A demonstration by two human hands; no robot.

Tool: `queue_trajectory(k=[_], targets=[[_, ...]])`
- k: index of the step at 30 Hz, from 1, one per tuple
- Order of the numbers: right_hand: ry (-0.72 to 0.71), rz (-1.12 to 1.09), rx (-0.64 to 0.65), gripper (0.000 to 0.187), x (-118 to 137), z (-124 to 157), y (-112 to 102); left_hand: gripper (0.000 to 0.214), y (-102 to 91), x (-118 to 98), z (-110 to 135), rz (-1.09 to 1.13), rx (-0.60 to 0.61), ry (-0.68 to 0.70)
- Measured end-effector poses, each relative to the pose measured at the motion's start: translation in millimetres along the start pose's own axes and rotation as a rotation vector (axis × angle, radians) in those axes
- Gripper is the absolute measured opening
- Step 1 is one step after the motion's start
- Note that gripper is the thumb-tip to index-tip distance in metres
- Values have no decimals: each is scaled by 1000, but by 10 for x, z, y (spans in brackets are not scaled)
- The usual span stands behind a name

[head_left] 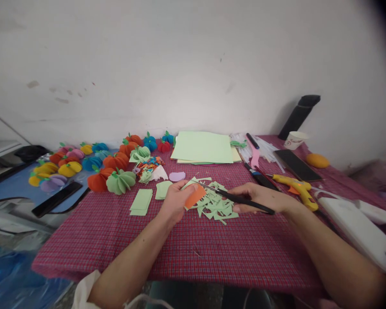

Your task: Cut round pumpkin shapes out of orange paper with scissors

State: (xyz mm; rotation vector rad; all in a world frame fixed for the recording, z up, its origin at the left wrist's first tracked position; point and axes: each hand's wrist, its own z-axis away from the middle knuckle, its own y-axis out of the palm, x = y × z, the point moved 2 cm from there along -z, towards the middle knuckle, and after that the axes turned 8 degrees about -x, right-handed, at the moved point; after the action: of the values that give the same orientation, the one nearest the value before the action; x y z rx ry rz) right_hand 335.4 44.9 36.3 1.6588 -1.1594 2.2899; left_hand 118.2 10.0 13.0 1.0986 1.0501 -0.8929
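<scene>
My left hand (pixel 176 198) pinches an orange piece of paper (pixel 195 196), with a green paper edge showing behind it. In my right hand (pixel 255 196) is a pair of scissors (pixel 241 201) with black handles, its blades pointing left and reaching the top of the held paper. How far the blades are apart is hard to make out. Beneath both hands lies a heap of light green paper scraps (pixel 217 208). Left of my left hand are two small stacks, green paper rectangles (pixel 142 201) and cut green pieces (pixel 162 189).
Several paper pumpkins (pixel 116 161) crowd the left side and a blue table (pixel 32 191). Large green sheets (pixel 202 147) lie against the wall. On the right are a yellow glue gun (pixel 294 187), a dark phone (pixel 298 165), a paper cup (pixel 295 140) and a white power bank-like block (pixel 357 227).
</scene>
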Motion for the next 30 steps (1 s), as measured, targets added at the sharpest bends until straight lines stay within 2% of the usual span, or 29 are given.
queue_trajectory(k=[4,10,12,15,18,21,24,30], targets=[[-33,8,34,43,36,10,-10,22,0,14,-10,-20,10,-3],[-30,-38,160,45,-17,97,-127,24,-9,28,-23,-30,28,-8],[-10,-43,98,40,-62,119,-200,26,-11,30,-23,-33,37,-8],[2,-175,-196,40,-88,77,-230,28,-3,39,-15,-52,55,-15],[-23,-390,-410,46,-46,-48,-45,27,18,59,0,-66,78,-38],[-30,-531,-439,49,7,-194,246,23,46,90,22,-98,115,-54],[-31,-622,-410,54,20,-279,442,21,79,127,53,-160,167,-58],[-29,-622,-420,45,-1,-312,515,19,135,154,112,-322,198,9]])
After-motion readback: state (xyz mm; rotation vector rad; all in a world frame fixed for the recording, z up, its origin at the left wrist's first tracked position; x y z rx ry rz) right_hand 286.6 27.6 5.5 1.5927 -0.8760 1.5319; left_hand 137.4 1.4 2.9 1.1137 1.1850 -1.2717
